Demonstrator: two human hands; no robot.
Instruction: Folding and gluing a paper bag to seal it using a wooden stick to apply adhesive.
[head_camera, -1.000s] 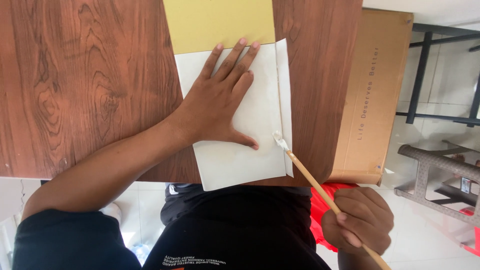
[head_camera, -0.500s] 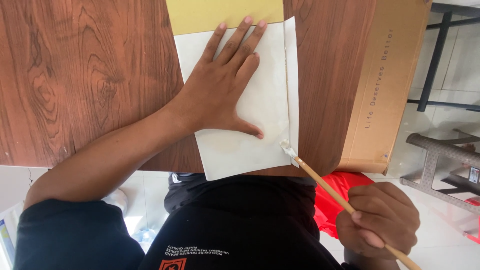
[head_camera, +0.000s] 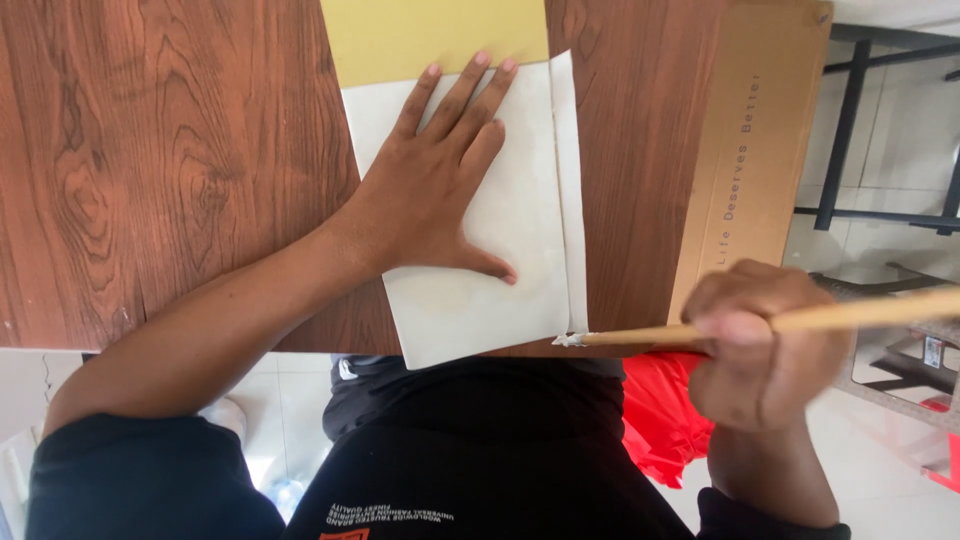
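Head view first — where's the sheet?
— White paper (head_camera: 520, 230) lies on the wooden table (head_camera: 150, 170), pinned by the flat, open left hand (head_camera: 430, 190). The right hand (head_camera: 770, 340) grips a brush (head_camera: 640, 336), tip at the folded strip's near corner.
— Step?
— Likely pasting that flap; a steady stroke along it seems called for.

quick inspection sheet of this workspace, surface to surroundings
surface: brown wood-grain table.
job's things: white folded paper lying partly on a yellow sheet; thin wooden brush, tip at the paper's near right corner.
clutter: flat cardboard box on the table's right edge.
grippers: left hand pressed flat on the paper; right hand gripping the brush.
cables: nothing seen.
surroundings: red item by the lap, dark metal frame, pale floor.
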